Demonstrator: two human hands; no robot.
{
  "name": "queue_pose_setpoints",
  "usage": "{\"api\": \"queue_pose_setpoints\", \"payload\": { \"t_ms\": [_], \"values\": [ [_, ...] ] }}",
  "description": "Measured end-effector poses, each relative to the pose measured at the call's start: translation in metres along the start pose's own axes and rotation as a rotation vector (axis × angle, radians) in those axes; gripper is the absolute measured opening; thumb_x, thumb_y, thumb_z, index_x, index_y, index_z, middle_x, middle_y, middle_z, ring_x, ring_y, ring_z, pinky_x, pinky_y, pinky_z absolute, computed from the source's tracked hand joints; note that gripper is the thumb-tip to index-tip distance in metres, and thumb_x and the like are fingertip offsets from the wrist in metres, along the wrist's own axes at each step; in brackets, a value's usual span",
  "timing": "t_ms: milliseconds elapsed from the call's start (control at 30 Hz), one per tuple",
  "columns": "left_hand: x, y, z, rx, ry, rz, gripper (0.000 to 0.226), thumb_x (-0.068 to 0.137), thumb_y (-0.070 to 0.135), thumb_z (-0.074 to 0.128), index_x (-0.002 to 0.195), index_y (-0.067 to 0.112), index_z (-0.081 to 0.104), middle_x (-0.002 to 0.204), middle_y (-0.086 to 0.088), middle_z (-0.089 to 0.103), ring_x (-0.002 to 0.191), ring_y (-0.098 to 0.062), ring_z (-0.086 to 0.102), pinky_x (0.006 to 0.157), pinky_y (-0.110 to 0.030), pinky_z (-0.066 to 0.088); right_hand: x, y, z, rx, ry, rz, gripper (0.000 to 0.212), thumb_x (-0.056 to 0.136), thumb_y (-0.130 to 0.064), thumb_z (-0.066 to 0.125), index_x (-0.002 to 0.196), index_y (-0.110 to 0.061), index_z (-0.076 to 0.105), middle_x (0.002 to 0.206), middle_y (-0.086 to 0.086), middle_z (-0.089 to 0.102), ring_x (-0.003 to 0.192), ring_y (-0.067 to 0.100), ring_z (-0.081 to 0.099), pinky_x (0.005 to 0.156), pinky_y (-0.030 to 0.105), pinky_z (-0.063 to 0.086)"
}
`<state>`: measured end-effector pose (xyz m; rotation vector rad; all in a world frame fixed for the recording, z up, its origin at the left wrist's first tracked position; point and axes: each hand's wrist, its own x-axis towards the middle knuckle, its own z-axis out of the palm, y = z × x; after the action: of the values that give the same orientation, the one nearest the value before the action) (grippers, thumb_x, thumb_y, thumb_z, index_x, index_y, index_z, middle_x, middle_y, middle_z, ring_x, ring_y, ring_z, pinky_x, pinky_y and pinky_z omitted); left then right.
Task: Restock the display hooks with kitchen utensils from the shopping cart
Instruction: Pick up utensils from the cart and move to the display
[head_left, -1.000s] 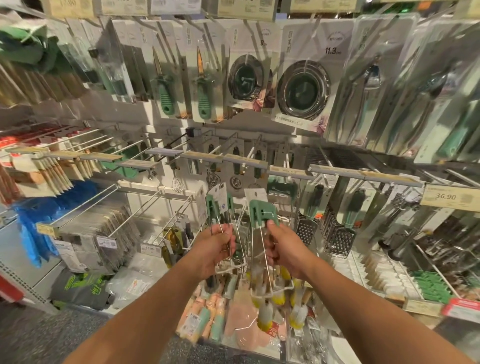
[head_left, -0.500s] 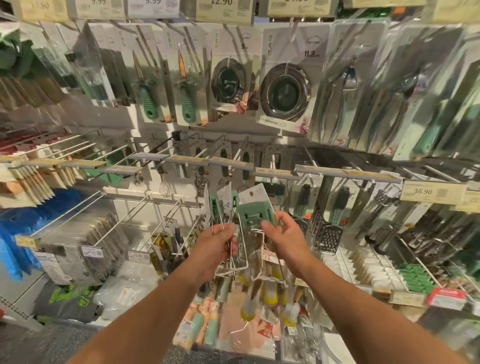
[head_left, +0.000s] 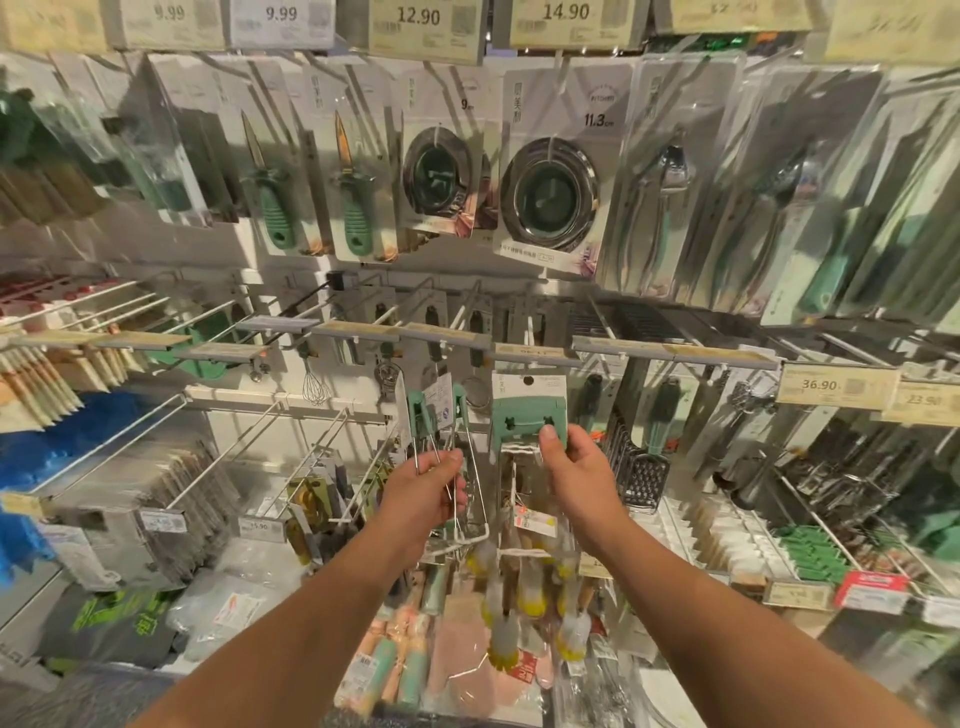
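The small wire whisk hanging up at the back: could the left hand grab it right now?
Probably not: the left hand already grips a bundle of wire utensils, and the whisk hangs farther back, behind the hook rails.

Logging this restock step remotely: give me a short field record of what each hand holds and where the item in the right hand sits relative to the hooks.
left hand: grips a bunch of green-capped wire utensils by their metal wires
right hand: pinches lower edge of green plastic utensil on white hang card
card position: raised just under the price-label rail; whether it is on a hook cannot be told
below hands: yellow-tipped brushes
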<state>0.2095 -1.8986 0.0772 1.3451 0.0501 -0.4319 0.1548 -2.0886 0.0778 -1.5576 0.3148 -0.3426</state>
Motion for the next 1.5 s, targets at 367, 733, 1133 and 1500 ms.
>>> {"api": "queue_pose_setpoints", "payload": {
  "t_ms": [367,733,1133,1500],
  "values": [
    [-0.005,0.012,-0.003,0.002,0.045,0.012,0.018,0.096,0.025,0.073,0.104,0.01,0.066,0.063,0.004,0.065,0.055,-0.013,0.058,0.066,-0.033,0.052,0.042,-0.032,0.025,-0.081,0.156,0.195,0.075,0.102,-0.052,0.055,0.16,-0.011,0.031,0.164,0.012,0.036,0.149,0.036,0.036,0.122,0.051,0.031],
    [-0.013,0.015,-0.011,-0.072,0.007,0.025,0.031,0.09,0.025,0.076,0.108,0.004,0.061,0.07,0.0,0.053,0.049,-0.013,0.052,0.047,-0.025,0.05,0.043,-0.02,0.03,-0.079,-0.007,0.368,0.044,0.092,-0.054,0.07,0.113,-0.018,0.056,0.111,0.007,0.063,0.093,0.024,0.061,0.086,0.041,0.054],
    [-0.026,0.018,-0.016,-0.05,-0.074,-0.003,0.037,0.078,0.037,0.074,0.106,0.012,0.068,0.067,0.007,0.067,0.05,-0.008,0.051,0.049,-0.022,0.046,0.015,-0.03,0.068,0.103,-0.453,0.436,0.076,0.077,-0.083,0.057,0.133,-0.031,0.059,0.131,0.007,0.07,0.124,0.028,0.063,0.111,0.059,0.041],
    [-0.021,0.012,-0.026,0.099,-0.012,0.072,0.045,0.069,0.042,0.081,0.093,0.01,0.061,0.074,-0.002,0.062,0.053,-0.013,0.056,0.052,-0.024,0.049,0.017,-0.018,0.065,0.061,-0.292,0.234,0.083,0.064,-0.062,0.082,0.127,-0.017,0.053,0.122,0.005,0.068,0.108,0.023,0.069,0.097,0.046,0.055]
  ]
}}
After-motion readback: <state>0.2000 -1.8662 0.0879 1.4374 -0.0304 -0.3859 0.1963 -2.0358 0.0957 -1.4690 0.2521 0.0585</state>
